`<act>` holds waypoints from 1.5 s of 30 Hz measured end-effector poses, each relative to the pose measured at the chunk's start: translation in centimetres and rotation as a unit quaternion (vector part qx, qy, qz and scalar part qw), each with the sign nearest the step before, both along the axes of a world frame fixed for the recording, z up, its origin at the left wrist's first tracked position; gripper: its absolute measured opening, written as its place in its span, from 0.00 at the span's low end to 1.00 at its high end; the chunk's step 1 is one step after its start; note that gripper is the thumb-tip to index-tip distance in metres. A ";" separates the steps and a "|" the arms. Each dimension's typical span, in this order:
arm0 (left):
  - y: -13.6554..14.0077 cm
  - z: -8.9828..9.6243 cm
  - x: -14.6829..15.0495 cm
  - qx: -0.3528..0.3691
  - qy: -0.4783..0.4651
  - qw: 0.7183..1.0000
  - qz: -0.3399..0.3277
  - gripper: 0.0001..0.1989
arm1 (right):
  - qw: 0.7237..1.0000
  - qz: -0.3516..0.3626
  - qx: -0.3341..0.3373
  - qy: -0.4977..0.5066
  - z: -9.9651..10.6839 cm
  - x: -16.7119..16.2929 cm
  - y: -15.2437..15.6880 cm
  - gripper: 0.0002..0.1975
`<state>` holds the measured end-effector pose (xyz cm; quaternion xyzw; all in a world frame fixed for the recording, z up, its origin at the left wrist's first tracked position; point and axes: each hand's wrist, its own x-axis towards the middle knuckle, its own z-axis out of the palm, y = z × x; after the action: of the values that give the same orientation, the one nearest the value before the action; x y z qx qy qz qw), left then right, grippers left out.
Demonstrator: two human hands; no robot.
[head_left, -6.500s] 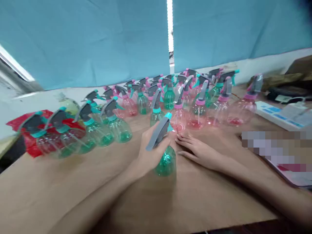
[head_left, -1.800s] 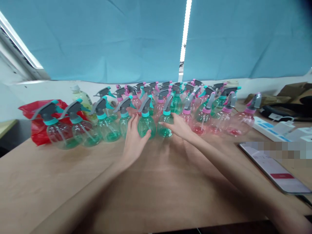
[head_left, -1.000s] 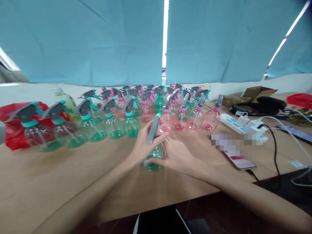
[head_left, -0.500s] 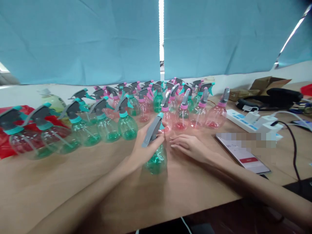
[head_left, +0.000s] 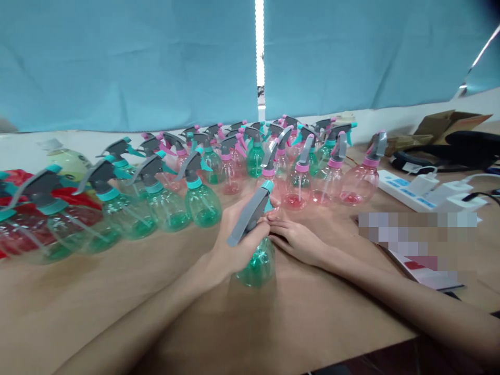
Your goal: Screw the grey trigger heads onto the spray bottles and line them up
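My left hand (head_left: 231, 247) is wrapped round the neck of a green spray bottle (head_left: 257, 266) with a grey trigger head and a turquoise collar. The bottle stands upright at the middle of the table, its head pointing away from me. Just right of it is my right hand (head_left: 296, 240), fingers stretched out and slightly bent. Its fingertips reach the left fingers at the bottle's neck; whether they touch the bottle I cannot tell. Behind my hands stand pink spray bottles (head_left: 296, 191), and a green spray bottle (head_left: 203, 204) is to the left.
Several more spray bottles fill the back of the wooden table (head_left: 187, 323). A clear jug (head_left: 68, 162) and red plastic (head_left: 17, 179) are at left. At right lie a power strip (head_left: 406, 192) with plugs, a partly blurred phone (head_left: 441, 278), black headphones (head_left: 461, 151) and a cardboard box (head_left: 449, 125).
The view has shifted slightly, closer to the table. My right hand has moved left, its fingertips now against the left hand's fingers. The left hand still grips the spray bottle.
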<state>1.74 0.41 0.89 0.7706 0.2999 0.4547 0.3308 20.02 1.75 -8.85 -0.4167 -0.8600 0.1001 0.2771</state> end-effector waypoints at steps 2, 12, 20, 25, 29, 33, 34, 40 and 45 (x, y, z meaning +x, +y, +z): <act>0.0 -0.1 -0.1 -0.007 0.001 1.000 -0.004 0.09 | 1.000 0.007 -0.005 0.018 -0.1 0.0 0.2 0.17; 0.1 -0.2 -0.1 -0.012 -0.003 1.000 -0.005 0.08 | 0.999 0.017 -0.021 0.016 0.2 0.2 0.2 0.17; 0.1 -0.1 -0.2 -0.006 0.015 1.000 -0.006 0.06 | 0.999 0.017 -0.033 0.021 0.5 0.3 0.0 0.17; 0.2 -0.3 -0.2 0.015 0.005 1.000 0.008 0.08 | 0.999 0.021 -0.034 0.026 0.3 0.4 0.1 0.17; 0.2 -0.6 0.0 -0.016 0.002 1.000 0.011 0.13 | 0.999 0.026 -0.033 0.016 0.2 0.4 0.2 0.18; 0.0 -0.7 0.1 -0.034 -0.011 0.999 0.006 0.13 | 0.999 0.025 -0.034 0.006 0.2 0.4 0.2 0.18; 0.0 -0.7 0.1 -0.032 -0.012 0.999 0.010 0.13 | 0.999 0.024 -0.032 0.003 0.2 0.5 0.1 0.18; 0.2 -0.9 0.0 -0.020 0.003 1.000 0.013 0.12 | 0.999 0.028 -0.033 0.005 0.1 0.5 0.1 0.18; 0.4 -1.3 -0.2 -0.009 0.003 1.000 0.022 0.09 | 0.999 0.032 -0.040 -0.009 0.2 0.5 0.2 0.20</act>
<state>1.58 0.79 -0.36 0.7621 0.3217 0.4569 0.3270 20.53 1.91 -8.62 -0.4001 -0.8709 0.1392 0.2493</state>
